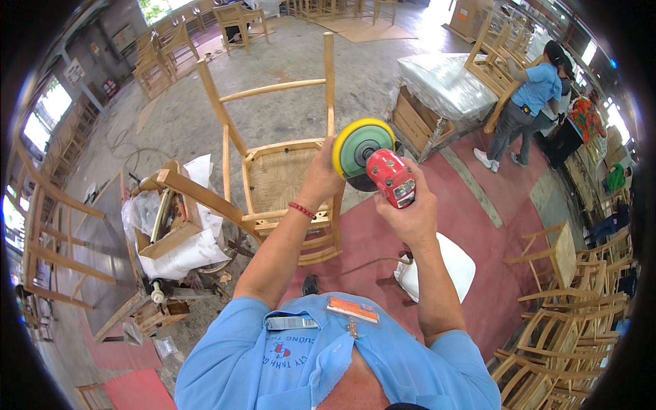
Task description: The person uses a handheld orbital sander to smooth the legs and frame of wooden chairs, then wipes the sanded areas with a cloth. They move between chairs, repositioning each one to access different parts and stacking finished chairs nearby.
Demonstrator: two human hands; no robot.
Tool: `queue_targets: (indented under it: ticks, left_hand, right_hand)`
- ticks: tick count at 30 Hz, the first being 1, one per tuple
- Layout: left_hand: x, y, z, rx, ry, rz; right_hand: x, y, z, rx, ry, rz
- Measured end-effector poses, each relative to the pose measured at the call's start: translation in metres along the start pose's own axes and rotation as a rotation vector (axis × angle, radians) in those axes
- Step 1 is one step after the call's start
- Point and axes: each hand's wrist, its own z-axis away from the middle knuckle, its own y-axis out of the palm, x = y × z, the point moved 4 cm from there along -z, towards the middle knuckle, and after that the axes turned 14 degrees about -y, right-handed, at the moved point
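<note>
To the right of a wooden box [172, 241], an upturned wooden chair [279, 179] with a woven seat looks fully assembled, though how finished its surfaces are cannot be told. The left hand [324, 176] meets the rim of a yellow-edged green pad [355, 145], fingers hidden, so its grip is unclear; the pad appears already mounted on the red handheld sander [392, 175] that the right hand [415, 213] wraps around, while any fastening left does not show.
</note>
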Motion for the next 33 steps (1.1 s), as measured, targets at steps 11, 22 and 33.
queue_targets:
  ticks: [11, 22, 33]
  left_hand:
    - [-0.005, -0.001, 0.003, 0.040, -0.077, 0.022]
    - [-0.012, -0.006, 0.007, 0.035, -0.157, 0.022]
    - [-0.041, -0.002, 0.014, -0.125, -0.094, 0.062]
  right_hand:
    - [-0.005, -0.008, 0.004, -0.098, 0.026, -0.097]
    - [-0.057, -0.066, -0.009, -0.280, 0.204, -0.102]
    - [-0.076, -0.113, 0.038, -0.596, 0.313, -0.847]
